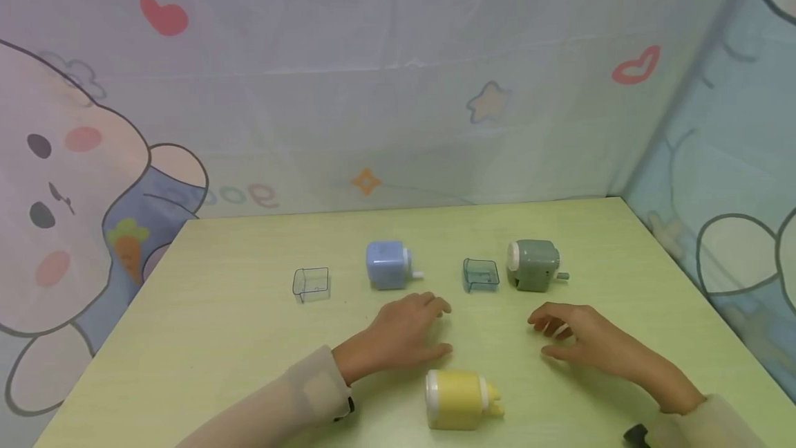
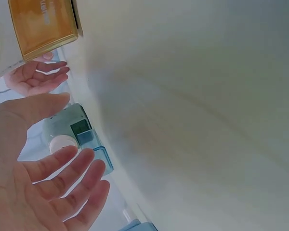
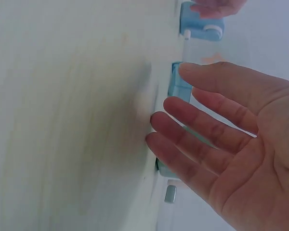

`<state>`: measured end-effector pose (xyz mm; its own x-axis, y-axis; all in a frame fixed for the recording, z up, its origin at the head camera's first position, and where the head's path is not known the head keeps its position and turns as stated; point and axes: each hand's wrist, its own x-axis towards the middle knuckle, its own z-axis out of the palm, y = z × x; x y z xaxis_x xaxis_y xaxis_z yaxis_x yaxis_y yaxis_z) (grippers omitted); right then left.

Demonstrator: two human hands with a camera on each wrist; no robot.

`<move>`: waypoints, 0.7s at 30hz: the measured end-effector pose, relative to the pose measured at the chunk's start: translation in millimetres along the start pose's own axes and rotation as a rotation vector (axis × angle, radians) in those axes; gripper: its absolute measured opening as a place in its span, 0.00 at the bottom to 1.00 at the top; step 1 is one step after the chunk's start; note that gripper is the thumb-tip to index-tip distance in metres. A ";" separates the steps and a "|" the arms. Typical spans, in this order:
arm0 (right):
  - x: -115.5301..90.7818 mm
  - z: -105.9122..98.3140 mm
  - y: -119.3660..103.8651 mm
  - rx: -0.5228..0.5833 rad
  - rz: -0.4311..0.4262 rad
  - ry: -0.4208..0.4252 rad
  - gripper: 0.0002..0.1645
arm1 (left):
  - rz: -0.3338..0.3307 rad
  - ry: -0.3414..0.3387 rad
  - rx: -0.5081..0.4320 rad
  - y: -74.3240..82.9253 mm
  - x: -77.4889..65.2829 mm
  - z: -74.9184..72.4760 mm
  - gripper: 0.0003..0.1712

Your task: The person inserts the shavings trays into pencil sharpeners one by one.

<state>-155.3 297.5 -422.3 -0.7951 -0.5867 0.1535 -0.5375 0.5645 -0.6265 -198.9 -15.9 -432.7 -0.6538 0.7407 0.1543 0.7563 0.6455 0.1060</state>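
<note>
My left hand [image 1: 404,332] hovers above the table with relaxed, parted fingers and holds nothing. It is between the blue crank pencil sharpener [image 1: 387,265] behind it and the yellow pencil sharpener [image 1: 459,399] in front, which lies with its white-rimmed end to the left. On the right, my right hand [image 1: 587,337] is likewise unoccupied, its fingers loosely bent, in front of the green crank pencil sharpener [image 1: 536,265]. A clear greenish shavings drawer [image 1: 481,274] stands left of the green sharpener. Both palms show bare in the wrist views, where the yellow sharpener [image 2: 45,24] looms close to the left hand.
Left of the blue sharpener is another clear shavings drawer [image 1: 311,283]. The pale yellow-green table [image 1: 236,337] ends at a printed cloth backdrop [image 1: 398,88] behind, with more patterned cloth [image 1: 721,171] along the right side.
</note>
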 end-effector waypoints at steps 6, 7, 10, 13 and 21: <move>-2.0 -4.6 12.8 0.000 -0.009 0.036 0.22 | -0.008 0.007 0.011 2.0 8.0 2.8 0.30; -2.0 -5.1 14.8 -0.002 -0.014 0.044 0.21 | -0.010 0.009 0.014 2.3 8.9 3.0 0.30; -2.0 -7.0 19.8 0.000 -0.021 0.074 0.20 | -0.016 0.016 0.030 3.3 11.6 3.7 0.31; -2.3 -9.7 24.3 -0.002 -0.027 0.097 0.20 | -0.021 0.019 0.045 4.3 14.1 4.8 0.32; -2.6 -17.1 31.2 -0.030 -0.005 0.150 0.18 | -0.047 0.054 0.006 4.4 20.1 10.0 0.31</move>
<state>-174.8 326.6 -429.1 -0.8242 -0.4975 0.2704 -0.5480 0.5805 -0.6023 -208.9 3.7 -438.9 -0.6867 0.6984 0.2019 0.7244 0.6807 0.1089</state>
